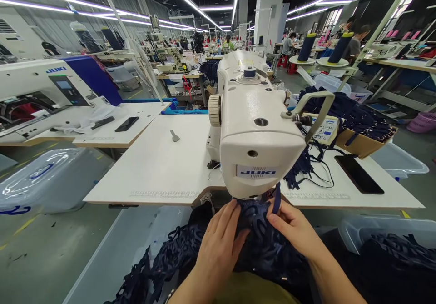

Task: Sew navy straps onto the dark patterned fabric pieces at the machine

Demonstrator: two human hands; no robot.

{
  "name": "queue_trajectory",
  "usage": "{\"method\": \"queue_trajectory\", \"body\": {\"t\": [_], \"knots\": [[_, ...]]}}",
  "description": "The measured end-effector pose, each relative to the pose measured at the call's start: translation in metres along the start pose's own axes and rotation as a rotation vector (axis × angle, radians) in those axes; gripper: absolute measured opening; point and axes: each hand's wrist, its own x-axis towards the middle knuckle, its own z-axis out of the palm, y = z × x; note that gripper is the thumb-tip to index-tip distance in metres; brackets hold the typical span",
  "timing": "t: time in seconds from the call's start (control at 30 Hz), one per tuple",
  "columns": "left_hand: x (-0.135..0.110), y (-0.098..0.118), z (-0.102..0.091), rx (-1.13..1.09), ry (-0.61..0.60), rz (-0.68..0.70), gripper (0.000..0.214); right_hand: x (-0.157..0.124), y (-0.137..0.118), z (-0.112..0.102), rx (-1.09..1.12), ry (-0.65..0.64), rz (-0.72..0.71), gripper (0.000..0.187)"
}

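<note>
A white sewing machine [262, 152] with its head facing me stands in the middle. Dark navy fabric [259, 222] lies gathered under its head and hangs down over my lap. My left hand [223, 236] rests on the left side of this fabric, fingers stretched toward the machine and thumb apart. On the right, my right hand [293, 224] pinches a narrow navy strap [277, 198] between thumb and fingers, close to the machine head. The needle area is hidden behind the head.
A black phone [359, 174] lies on the table's right side, near a cardboard box [366, 142] of navy straps. A small grey metal piece [175, 136] is on the left tabletop. Clear plastic bins [51, 176] stand below. Another machine [41, 95] is at left.
</note>
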Motion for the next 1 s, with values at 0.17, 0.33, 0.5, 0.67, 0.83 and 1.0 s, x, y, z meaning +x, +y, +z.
{"method": "queue_trajectory", "body": {"t": [0.17, 0.33, 0.5, 0.67, 0.83, 1.0], "knots": [[0.001, 0.004, 0.005, -0.041, -0.123, 0.105, 0.042, -0.007, -0.009, 0.028, -0.184, 0.013, -0.148, 0.016], [0.003, 0.0, 0.006, 0.129, -0.097, 0.047, 0.032, -0.004, -0.009, 0.013, -0.213, 0.35, -0.137, 0.016], [0.01, 0.009, 0.004, 0.051, -0.053, 0.007, 0.043, 0.014, -0.017, 0.001, -0.046, 0.252, 0.051, 0.03], [0.016, 0.018, 0.008, 0.02, -0.033, -0.029, 0.019, 0.028, -0.012, 0.009, -0.106, 0.159, 0.007, 0.025], [0.012, 0.002, 0.006, -0.245, -0.008, -0.075, 0.026, 0.029, -0.011, 0.007, -0.085, 0.109, 0.033, 0.021], [0.006, -0.012, 0.006, -0.506, 0.008, -0.153, 0.026, 0.028, -0.007, 0.019, -0.114, 0.146, 0.041, 0.018]]}}
